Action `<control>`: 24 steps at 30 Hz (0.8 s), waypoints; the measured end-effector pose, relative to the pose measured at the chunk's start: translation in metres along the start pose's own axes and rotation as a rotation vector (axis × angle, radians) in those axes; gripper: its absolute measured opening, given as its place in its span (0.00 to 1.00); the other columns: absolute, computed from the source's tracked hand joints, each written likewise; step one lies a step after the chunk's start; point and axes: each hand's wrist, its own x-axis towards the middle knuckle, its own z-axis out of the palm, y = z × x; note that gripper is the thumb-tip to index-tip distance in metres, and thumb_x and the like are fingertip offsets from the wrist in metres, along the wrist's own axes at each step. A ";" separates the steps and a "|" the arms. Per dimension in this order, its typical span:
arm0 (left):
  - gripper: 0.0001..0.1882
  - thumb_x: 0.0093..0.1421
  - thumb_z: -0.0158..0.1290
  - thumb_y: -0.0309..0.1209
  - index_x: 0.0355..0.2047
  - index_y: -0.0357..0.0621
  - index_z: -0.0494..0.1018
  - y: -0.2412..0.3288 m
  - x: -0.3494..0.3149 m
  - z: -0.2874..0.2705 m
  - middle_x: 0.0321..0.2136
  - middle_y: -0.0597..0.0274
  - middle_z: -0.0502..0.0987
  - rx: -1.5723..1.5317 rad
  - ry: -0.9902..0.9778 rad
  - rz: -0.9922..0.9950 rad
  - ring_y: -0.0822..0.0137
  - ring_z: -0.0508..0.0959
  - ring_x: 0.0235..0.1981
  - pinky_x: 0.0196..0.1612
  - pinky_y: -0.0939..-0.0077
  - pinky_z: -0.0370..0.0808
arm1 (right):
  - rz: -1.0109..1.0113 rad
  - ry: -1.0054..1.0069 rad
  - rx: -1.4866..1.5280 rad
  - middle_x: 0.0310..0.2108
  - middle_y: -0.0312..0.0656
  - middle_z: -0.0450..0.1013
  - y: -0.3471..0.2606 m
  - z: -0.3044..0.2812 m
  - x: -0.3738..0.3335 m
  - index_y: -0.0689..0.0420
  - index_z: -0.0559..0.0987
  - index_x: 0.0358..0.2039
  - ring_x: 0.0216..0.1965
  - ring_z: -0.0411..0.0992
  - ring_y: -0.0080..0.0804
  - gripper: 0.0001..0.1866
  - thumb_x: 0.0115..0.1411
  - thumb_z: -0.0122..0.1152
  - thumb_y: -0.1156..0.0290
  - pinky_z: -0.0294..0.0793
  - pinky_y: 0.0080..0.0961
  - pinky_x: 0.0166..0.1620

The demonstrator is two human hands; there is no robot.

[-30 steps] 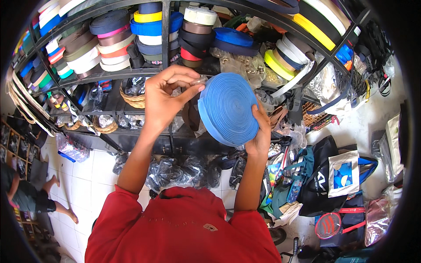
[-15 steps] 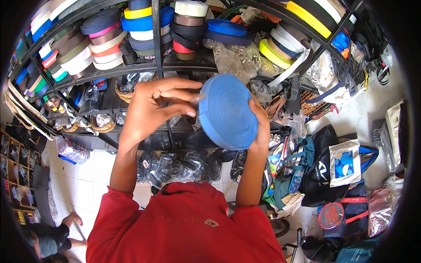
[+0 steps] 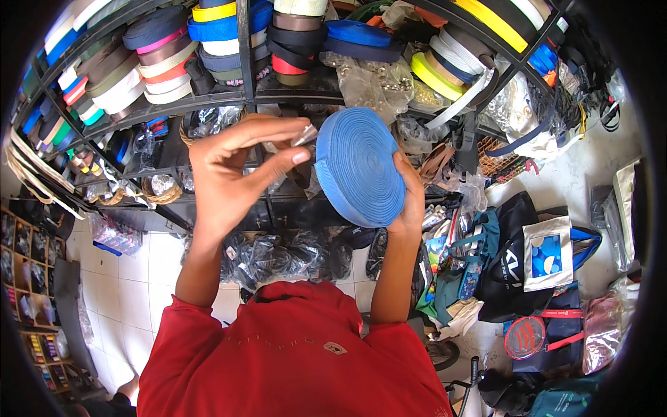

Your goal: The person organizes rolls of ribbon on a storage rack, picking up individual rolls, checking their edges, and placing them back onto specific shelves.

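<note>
A flat coil of blue webbing (image 3: 365,167) is held up in front of my chest, its spiral face turned partly toward me. My right hand (image 3: 411,198) grips its right side, with most of the fingers hidden behind it. On the coil's left rim, the cut end of the webbing shows. Just left of the coil, my left hand (image 3: 221,167) pinches a small clear, shiny strip (image 3: 306,135) between thumb and fingertips. The strip looks like a bit of clear tape and sits apart from the coil or barely beside it.
A black metal shelf (image 3: 174,105) full of webbing rolls (image 3: 163,66) spans the far side. Bagged black goods (image 3: 285,257) lie below it. Tote bags (image 3: 547,257) and a red racket (image 3: 524,338) lie at right. A compartment rack (image 3: 31,264) stands at left.
My left hand has drawn slightly away from the coil, and the shiny strip now shows in its fingertips. The coil has risen a little. Someone's legs at lower left have mostly left view.
</note>
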 end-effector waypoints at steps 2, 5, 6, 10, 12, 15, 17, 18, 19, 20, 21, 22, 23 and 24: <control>0.17 0.52 0.63 0.13 0.44 0.31 0.80 -0.008 -0.004 0.002 0.40 0.51 0.82 0.020 -0.008 0.073 0.67 0.81 0.41 0.46 0.75 0.77 | 0.022 0.002 0.027 0.54 0.53 0.72 0.002 -0.001 0.001 0.69 0.66 0.62 0.51 0.75 0.39 0.27 0.67 0.53 0.67 0.77 0.34 0.54; 0.15 0.52 0.63 0.12 0.41 0.32 0.80 -0.007 -0.010 0.007 0.41 0.50 0.82 -0.023 -0.008 0.053 0.65 0.81 0.43 0.47 0.73 0.77 | 0.023 0.014 0.031 0.53 0.53 0.73 0.005 -0.003 0.002 0.68 0.66 0.62 0.51 0.75 0.39 0.26 0.67 0.52 0.67 0.77 0.34 0.53; 0.14 0.52 0.63 0.12 0.40 0.32 0.80 -0.008 -0.010 0.008 0.41 0.50 0.81 -0.044 -0.010 0.059 0.64 0.81 0.43 0.47 0.72 0.77 | 0.019 0.018 0.027 0.53 0.52 0.73 0.006 -0.003 0.002 0.68 0.67 0.61 0.50 0.76 0.39 0.26 0.67 0.52 0.67 0.77 0.34 0.53; 0.12 0.51 0.62 0.11 0.36 0.31 0.80 -0.013 -0.014 0.013 0.43 0.48 0.81 -0.097 0.015 0.087 0.61 0.81 0.46 0.49 0.69 0.78 | 0.005 -0.003 0.030 0.53 0.53 0.72 0.007 -0.002 0.002 0.68 0.66 0.61 0.51 0.76 0.41 0.26 0.68 0.50 0.65 0.77 0.37 0.54; 0.12 0.50 0.62 0.10 0.36 0.30 0.79 -0.015 -0.013 0.012 0.43 0.44 0.81 -0.062 -0.018 0.110 0.57 0.81 0.47 0.51 0.65 0.78 | -0.009 -0.014 0.002 0.55 0.56 0.71 0.009 -0.003 0.003 0.66 0.63 0.63 0.52 0.75 0.44 0.26 0.70 0.46 0.62 0.77 0.42 0.56; 0.13 0.49 0.62 0.10 0.36 0.30 0.78 -0.016 -0.013 0.011 0.43 0.42 0.81 -0.042 -0.065 0.098 0.55 0.80 0.49 0.53 0.62 0.78 | 0.002 0.005 0.003 0.55 0.56 0.70 0.010 -0.002 0.002 0.66 0.63 0.63 0.53 0.75 0.45 0.26 0.70 0.46 0.62 0.77 0.42 0.56; 0.13 0.49 0.62 0.10 0.36 0.30 0.78 -0.016 -0.012 0.011 0.43 0.42 0.80 -0.022 -0.089 0.090 0.54 0.80 0.49 0.53 0.61 0.77 | -0.007 -0.005 -0.004 0.55 0.56 0.70 0.009 -0.001 0.000 0.66 0.63 0.63 0.53 0.75 0.45 0.26 0.70 0.46 0.62 0.77 0.42 0.56; 0.13 0.49 0.62 0.10 0.36 0.30 0.78 -0.015 -0.011 0.011 0.43 0.42 0.81 -0.001 -0.095 0.094 0.54 0.80 0.49 0.53 0.61 0.78 | -0.011 -0.010 -0.008 0.56 0.56 0.70 0.008 0.001 0.000 0.66 0.63 0.63 0.53 0.75 0.45 0.26 0.70 0.46 0.62 0.77 0.42 0.56; 0.13 0.49 0.62 0.10 0.36 0.30 0.78 -0.014 -0.011 0.011 0.43 0.42 0.81 0.019 -0.102 0.098 0.54 0.80 0.48 0.52 0.61 0.78 | -0.014 -0.015 -0.009 0.56 0.56 0.70 0.008 0.001 -0.001 0.65 0.63 0.63 0.53 0.75 0.45 0.26 0.70 0.47 0.62 0.77 0.43 0.56; 0.13 0.49 0.62 0.10 0.36 0.30 0.78 -0.014 -0.011 0.010 0.43 0.42 0.81 0.006 -0.099 0.099 0.54 0.80 0.48 0.52 0.61 0.78 | -0.019 -0.019 -0.009 0.56 0.56 0.70 0.007 0.002 -0.001 0.65 0.63 0.63 0.53 0.75 0.45 0.26 0.70 0.47 0.62 0.77 0.43 0.56; 0.13 0.49 0.62 0.10 0.36 0.30 0.78 -0.014 -0.011 0.010 0.43 0.42 0.81 -0.004 -0.095 0.098 0.54 0.80 0.48 0.52 0.61 0.78 | -0.020 -0.023 -0.009 0.56 0.56 0.70 0.006 0.003 -0.001 0.65 0.63 0.63 0.53 0.75 0.45 0.27 0.70 0.47 0.61 0.77 0.43 0.56; 0.13 0.49 0.61 0.10 0.36 0.30 0.78 -0.014 -0.011 0.010 0.43 0.42 0.81 -0.015 -0.091 0.097 0.54 0.80 0.48 0.52 0.61 0.78 | -0.018 -0.018 0.012 0.55 0.55 0.71 0.006 0.005 -0.002 0.66 0.64 0.62 0.52 0.75 0.43 0.27 0.69 0.48 0.63 0.77 0.40 0.55; 0.12 0.50 0.62 0.11 0.36 0.31 0.79 -0.014 -0.011 0.011 0.43 0.44 0.81 -0.043 -0.055 0.087 0.56 0.81 0.48 0.51 0.63 0.78 | -0.016 -0.013 0.032 0.54 0.55 0.71 0.004 0.009 -0.003 0.67 0.64 0.62 0.51 0.75 0.42 0.27 0.68 0.50 0.64 0.77 0.38 0.54; 0.12 0.50 0.62 0.12 0.36 0.32 0.79 -0.013 -0.012 0.012 0.43 0.46 0.81 -0.072 -0.019 0.079 0.58 0.81 0.47 0.50 0.66 0.78 | -0.015 -0.008 0.051 0.53 0.54 0.72 0.004 0.011 -0.004 0.69 0.65 0.62 0.51 0.75 0.41 0.27 0.67 0.52 0.65 0.77 0.36 0.53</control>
